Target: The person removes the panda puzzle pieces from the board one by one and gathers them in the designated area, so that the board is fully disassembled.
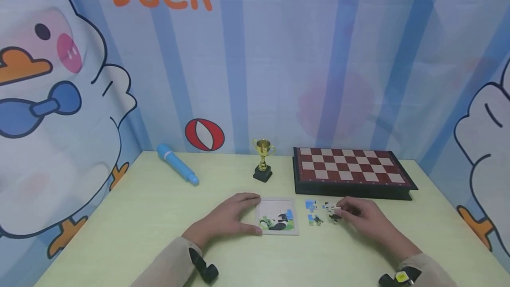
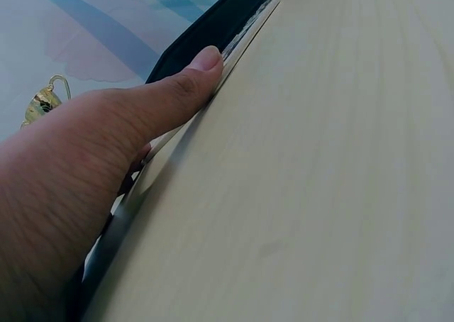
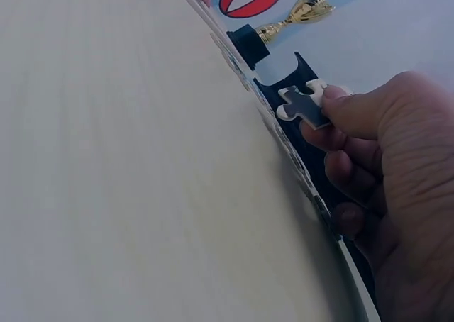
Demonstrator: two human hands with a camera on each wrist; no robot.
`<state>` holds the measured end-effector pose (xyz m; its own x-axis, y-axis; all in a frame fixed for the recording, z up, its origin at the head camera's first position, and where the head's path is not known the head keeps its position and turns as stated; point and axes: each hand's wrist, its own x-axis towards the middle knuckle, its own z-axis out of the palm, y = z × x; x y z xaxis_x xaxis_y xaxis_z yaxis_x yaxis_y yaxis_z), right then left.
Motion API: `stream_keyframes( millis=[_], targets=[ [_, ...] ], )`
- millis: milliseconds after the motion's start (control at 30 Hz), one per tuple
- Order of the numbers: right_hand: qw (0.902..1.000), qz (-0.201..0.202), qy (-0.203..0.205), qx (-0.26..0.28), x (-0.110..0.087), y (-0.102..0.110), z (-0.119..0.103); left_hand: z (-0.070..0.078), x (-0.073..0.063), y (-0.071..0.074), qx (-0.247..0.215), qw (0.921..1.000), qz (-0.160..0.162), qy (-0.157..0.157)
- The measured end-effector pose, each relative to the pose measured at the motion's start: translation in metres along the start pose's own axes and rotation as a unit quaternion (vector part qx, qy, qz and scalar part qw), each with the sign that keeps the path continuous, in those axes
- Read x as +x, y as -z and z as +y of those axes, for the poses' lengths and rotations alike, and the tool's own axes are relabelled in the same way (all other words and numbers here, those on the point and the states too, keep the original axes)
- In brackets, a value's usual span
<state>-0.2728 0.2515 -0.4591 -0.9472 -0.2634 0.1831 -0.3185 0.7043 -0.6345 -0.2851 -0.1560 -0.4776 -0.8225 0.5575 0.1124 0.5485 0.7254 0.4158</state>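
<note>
A small square puzzle tray (image 1: pixel 277 233) lies on the table, its lower part filled with picture pieces and its upper part bare. My left hand (image 1: pixel 229 216) holds the tray at its left side, thumb at the near corner and fingers at the far one. The left wrist view shows that thumb (image 2: pixel 177 95) stretched along the tray's edge. Between thumb and forefinger, my right hand (image 1: pixel 366 218) pinches a jigsaw piece (image 3: pixel 303 108), raised above the table in the right wrist view. Several loose jigsaw pieces (image 1: pixel 314 220) lie between the tray and this hand.
Behind the right hand lies a checkered chessboard box (image 1: pixel 350 191). A gold trophy cup (image 1: pixel 262 172) on a black base stands behind the tray. Far left is a blue toy microphone (image 1: pixel 177 164). A printed duck curtain (image 1: pixel 271 56) hangs along the table's back edge.
</note>
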Motion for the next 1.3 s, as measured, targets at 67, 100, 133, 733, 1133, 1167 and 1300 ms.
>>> stream_keyframes(
  millis=[67,100,133,733,1133,1167,1300],
  targets=[
    [0.9999,-0.011,-0.005,0.003,-0.001,0.0018,0.0008,0.0004,-0.0005,0.0006,-0.001,1.0,0.0,0.0],
    [0.9998,-0.018,-0.005,0.002,-0.0012,0.0026,0.0008,0.0008,-0.0008,0.0011,0.0,1.0,0.001,0.0],
    [0.9997,-0.024,-0.002,0.003,-0.0009,0.0032,0.001,0.0011,-0.0009,0.0016,-0.001,1.0,0.001,0.0],
    [0.9969,-0.044,0.038,-0.053,0.0028,-0.0002,0.0042,0.0016,-0.0011,0.0019,-0.005,1.0,0.004,-0.007],
    [0.9967,-0.048,0.043,-0.049,0.0019,0.0012,0.0013,0.0025,-0.0022,0.0026,-0.006,0.9999,0.004,-0.008],
    [0.9967,-0.049,0.043,-0.05,0.0018,0.0011,0.0014,0.0026,-0.0022,0.0027,-0.007,0.9999,0.004,-0.009],
    [0.997,-0.046,0.038,-0.05,0.0013,0.0006,0.002,0.0024,-0.0013,0.0026,-0.006,0.9999,0.004,-0.01]
  ],
)
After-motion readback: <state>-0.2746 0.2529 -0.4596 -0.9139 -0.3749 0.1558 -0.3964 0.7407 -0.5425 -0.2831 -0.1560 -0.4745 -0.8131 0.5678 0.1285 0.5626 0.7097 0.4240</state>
